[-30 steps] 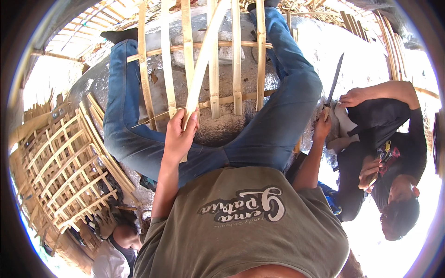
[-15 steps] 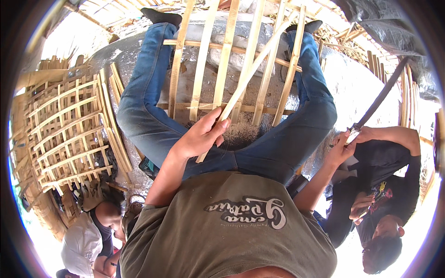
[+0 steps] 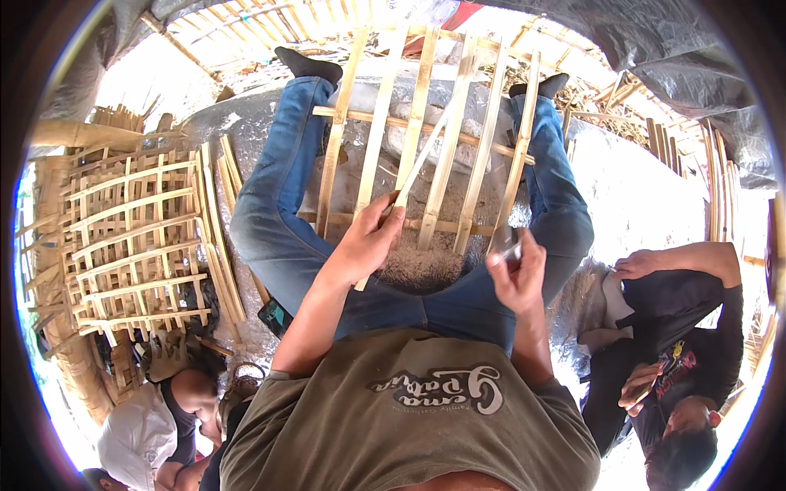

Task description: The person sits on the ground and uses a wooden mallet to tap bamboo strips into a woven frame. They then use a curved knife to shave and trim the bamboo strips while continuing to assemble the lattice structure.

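My left hand [image 3: 367, 242] is closed round a long pale bamboo strip [image 3: 427, 152], which slants up and away to the right, its near end poking out below my palm. To the right, my right hand [image 3: 521, 270] is closed on the handle of a machete [image 3: 507, 240]; motion smears the blade, so its outline is hard to make out. Beyond both hands, between my outstretched legs, lies an open lattice [image 3: 380, 123] of several long bamboo slats across thinner crosspieces. The held strip passes over these slats.
A finished-looking woven bamboo panel [image 3: 135, 237] lies at the left, with loose strips [image 3: 219, 237] beside it. One person [image 3: 684, 327] in dark clothing sits close at the right; another person [image 3: 143, 434] in white is at the lower left. Dark plastic sheeting [image 3: 684, 49] hangs at the upper right.
My right hand has swung the machete inward from the far right to near the lattice's lower right. My left hand keeps its hold on the strip. The whole view has shifted slightly.
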Tool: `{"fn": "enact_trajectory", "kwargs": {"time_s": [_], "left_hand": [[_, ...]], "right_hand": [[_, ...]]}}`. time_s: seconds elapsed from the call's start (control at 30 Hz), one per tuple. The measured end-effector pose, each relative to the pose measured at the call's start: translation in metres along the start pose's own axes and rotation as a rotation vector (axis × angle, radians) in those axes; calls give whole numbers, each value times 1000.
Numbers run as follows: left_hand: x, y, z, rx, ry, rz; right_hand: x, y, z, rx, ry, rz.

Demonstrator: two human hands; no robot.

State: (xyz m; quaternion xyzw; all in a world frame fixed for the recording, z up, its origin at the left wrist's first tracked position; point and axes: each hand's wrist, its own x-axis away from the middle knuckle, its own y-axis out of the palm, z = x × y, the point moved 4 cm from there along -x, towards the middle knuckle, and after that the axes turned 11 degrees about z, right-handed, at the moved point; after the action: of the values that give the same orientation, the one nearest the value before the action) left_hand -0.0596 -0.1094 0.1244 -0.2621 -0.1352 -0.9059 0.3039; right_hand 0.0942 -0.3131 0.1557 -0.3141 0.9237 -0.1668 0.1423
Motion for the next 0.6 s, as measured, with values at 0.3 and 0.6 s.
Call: {"fn": "enact_trajectory", "kwargs": {"time_s": [0.3, 0.6], "left_hand": [[3, 3, 13, -42, 63, 12], [18, 14, 16, -117, 160, -56]], "right_hand": [[8, 43, -36, 176, -258, -281], [-23, 50, -26, 276, -267, -250]]}}
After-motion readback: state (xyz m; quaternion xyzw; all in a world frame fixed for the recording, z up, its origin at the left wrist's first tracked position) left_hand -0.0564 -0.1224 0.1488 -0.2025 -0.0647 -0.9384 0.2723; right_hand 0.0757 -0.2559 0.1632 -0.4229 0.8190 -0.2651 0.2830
